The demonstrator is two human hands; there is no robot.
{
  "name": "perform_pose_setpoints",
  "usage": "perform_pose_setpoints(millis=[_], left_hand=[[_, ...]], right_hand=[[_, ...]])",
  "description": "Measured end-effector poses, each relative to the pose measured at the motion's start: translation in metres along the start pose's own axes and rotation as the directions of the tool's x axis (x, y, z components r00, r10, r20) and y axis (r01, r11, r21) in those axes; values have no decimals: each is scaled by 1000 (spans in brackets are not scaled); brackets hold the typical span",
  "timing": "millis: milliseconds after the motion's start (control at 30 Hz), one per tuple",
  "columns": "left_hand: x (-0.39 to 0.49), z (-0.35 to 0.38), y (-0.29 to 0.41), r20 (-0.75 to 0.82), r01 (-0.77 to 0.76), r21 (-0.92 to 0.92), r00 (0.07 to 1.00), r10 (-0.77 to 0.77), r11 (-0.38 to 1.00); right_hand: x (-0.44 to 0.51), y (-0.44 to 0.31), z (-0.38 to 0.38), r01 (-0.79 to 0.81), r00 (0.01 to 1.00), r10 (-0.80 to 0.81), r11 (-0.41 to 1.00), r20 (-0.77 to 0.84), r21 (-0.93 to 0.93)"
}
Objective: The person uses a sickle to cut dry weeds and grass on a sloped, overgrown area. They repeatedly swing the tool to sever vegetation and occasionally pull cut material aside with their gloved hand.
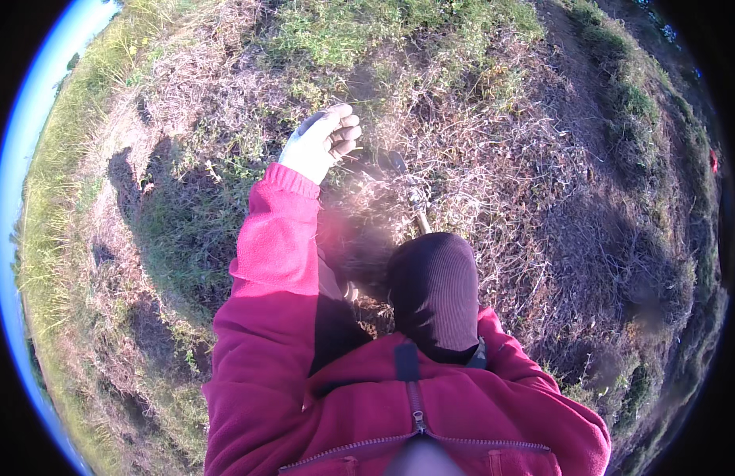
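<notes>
My left hand point(327, 140), in a pale work glove with darker fingers, is above the weeds at the upper centre. Its fingers are curled, and thin stems show beside them; whether they grip any is unclear. A hand tool point(416, 196) with a light handle and what looks like a narrow metal blade lies to the right of and below this hand, among dry stems. Its lower end is hidden behind my dark-trousered knee point(436, 291). My right hand is out of view; its red fleece sleeve point(516, 351) shows beside the knee.
Dry cut-looking stems point(498, 178) and green weeds point(343, 35) cover the ground. Tall grass point(52, 238) edges the left side. A bare dirt strip point(582, 71) runs at the upper right, and a small red thing point(713, 161) is far right.
</notes>
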State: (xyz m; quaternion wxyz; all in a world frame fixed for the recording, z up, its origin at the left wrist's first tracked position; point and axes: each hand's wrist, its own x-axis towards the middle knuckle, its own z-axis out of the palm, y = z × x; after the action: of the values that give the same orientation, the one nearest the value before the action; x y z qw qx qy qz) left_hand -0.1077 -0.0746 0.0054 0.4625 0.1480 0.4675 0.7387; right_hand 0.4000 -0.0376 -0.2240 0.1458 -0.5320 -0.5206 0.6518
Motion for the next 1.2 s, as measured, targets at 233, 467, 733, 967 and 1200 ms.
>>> perform_pose_setpoints(millis=[233,467,733,967,1200], left_hand=[[-9,10,7,52,-52,-251,996,67,966],[-12,1,17,290,54,-503,951,110,863],[-18,0,18,741,220,-522,595,311,824],[-34,11,21,493,49,-468,843,215,883],[-17,18,18,221,-86,-412,956,191,907]], right_hand=[[-1,2,-1,-6,1000,6,1000,-4,-2],[-4,4,-3,-8,1000,8,1000,-9,-3],[0,1,-3,-2,1000,2,1000,-11,-6],[1,1,-2,-1,1000,1,1000,-2,-8],[-4,4,-5,-13,1000,13,1000,-3,-8]])
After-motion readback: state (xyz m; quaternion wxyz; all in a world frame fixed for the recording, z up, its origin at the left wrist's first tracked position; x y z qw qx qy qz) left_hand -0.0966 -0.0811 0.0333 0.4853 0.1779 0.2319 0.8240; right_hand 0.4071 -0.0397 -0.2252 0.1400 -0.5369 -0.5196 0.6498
